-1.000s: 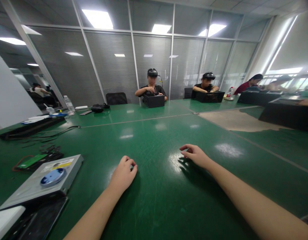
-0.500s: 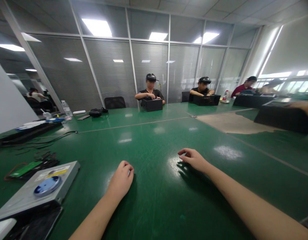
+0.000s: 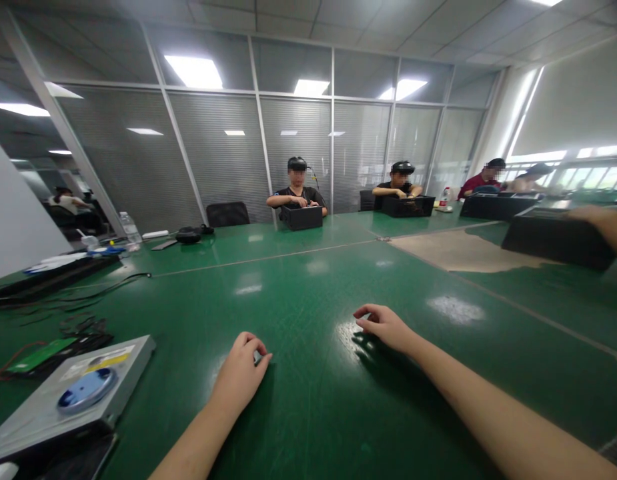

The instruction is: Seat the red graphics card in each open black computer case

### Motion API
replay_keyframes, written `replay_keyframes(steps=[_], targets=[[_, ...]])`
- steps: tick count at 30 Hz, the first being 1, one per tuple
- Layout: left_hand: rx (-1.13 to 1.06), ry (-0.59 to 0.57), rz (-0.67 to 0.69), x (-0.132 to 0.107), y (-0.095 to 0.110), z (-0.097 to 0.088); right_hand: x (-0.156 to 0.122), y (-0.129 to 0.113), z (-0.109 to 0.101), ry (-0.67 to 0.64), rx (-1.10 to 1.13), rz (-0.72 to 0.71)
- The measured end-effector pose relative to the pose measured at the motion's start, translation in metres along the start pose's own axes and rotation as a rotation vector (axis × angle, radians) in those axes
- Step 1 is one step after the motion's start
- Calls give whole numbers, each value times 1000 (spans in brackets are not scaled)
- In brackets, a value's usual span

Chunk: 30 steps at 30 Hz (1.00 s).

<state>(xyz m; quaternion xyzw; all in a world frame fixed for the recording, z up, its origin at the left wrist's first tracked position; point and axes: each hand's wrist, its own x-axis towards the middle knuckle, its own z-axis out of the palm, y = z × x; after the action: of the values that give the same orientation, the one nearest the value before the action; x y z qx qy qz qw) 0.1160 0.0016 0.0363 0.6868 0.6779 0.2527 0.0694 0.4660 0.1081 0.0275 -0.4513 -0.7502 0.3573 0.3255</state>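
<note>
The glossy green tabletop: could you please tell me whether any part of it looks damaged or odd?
Yes, possibly damaged: beyond the person's bare right hand, the glossy green tabletop has a flat tan patch with a ragged edge, as though the green surface layer had torn away there.

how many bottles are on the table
2: a clear bottle on the left, and a red-labelled bottle toward the back right, beside a black box. More may be hidden.

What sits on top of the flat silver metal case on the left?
A round, shiny blue disc sits there, with a white-and-yellow label beyond it on the flat silver metal case. What lies directly beneath the disc is covered.
</note>
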Motion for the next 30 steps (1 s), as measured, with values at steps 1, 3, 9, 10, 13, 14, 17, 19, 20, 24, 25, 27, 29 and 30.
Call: replay_keyframes(steps=[1, 3, 9, 10, 13, 14, 17, 19, 20, 24, 25, 27, 29, 30], targets=[[-3, -1, 2, 0, -1, 0, 0, 0, 0, -1, -4, 3], [-6, -2, 4, 1, -2, 1, 1, 0, 0, -8, -14, 6], [-14, 4, 4, 0, 1, -2, 0, -4, 0, -10, -23, 9], [-14, 9, 4, -1, 2, -3, -1, -5, 0, -12, -23, 14], [-13, 14, 8, -1, 4, -4, -1, -6, 0, -14, -20, 24], [-12, 14, 11, -1, 3, -4, -1, -5, 0, -15, -20, 26], [-14, 13, 16, -1, 2, -3, 1, -2, 1, -27, -21, 21], [-19, 11, 14, -1, 1, -1, 1, 1, 1, -34, -13, 5], [-23, 12, 15, -1, 0, -1, 2, 3, 1, -37, -8, -4], [-47, 18, 18, -2, -3, 1, 2, 4, 2, -50, -3, -29], [-55, 18, 17, -2, -4, 1, 2, 3, 1, -51, -3, -32], [-68, 19, 17, -3, -6, 1, 1, 2, 1, -51, -2, -37], [-72, 28, 26, -3, -7, 1, 1, 1, 2, -58, 3, -42], [-72, 33, 32, -3, -7, 1, 1, 1, 2, -62, 8, -45]])
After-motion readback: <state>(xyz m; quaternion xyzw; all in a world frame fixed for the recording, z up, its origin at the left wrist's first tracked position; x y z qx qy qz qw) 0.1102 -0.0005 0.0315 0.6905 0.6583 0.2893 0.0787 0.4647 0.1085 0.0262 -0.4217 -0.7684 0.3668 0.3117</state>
